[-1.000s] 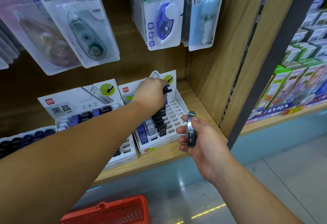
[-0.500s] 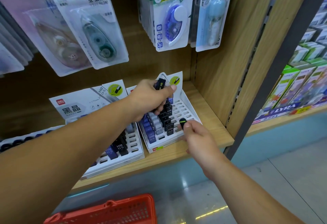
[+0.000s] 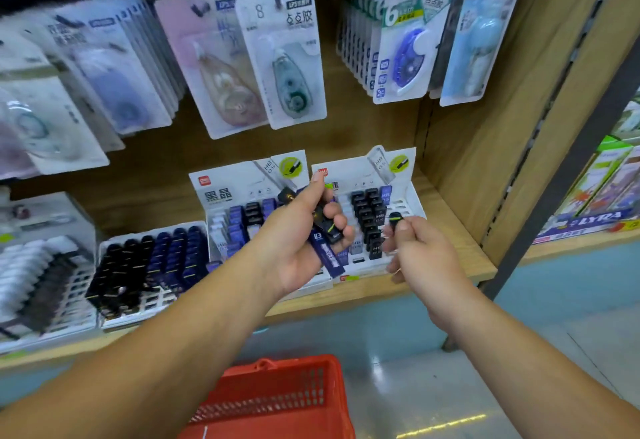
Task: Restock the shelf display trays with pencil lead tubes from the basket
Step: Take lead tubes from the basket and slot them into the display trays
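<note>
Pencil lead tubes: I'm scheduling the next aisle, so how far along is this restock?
Done: the rightmost tray already holds columns of black and blue tubes. In hand: the left hand grips several tubes; the right hand pinches one tube by that tray. Left: its right-side slots sit bare, and the red basket hides its contents from this view.

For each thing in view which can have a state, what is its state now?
Left hand: grips several blue and black plastic lead tubes.
Right hand: pinches one black lead tube with a green stripe.
White slotted display tray, rightmost: partly filled, right slots free.
Red plastic basket: stands on floor.
</note>
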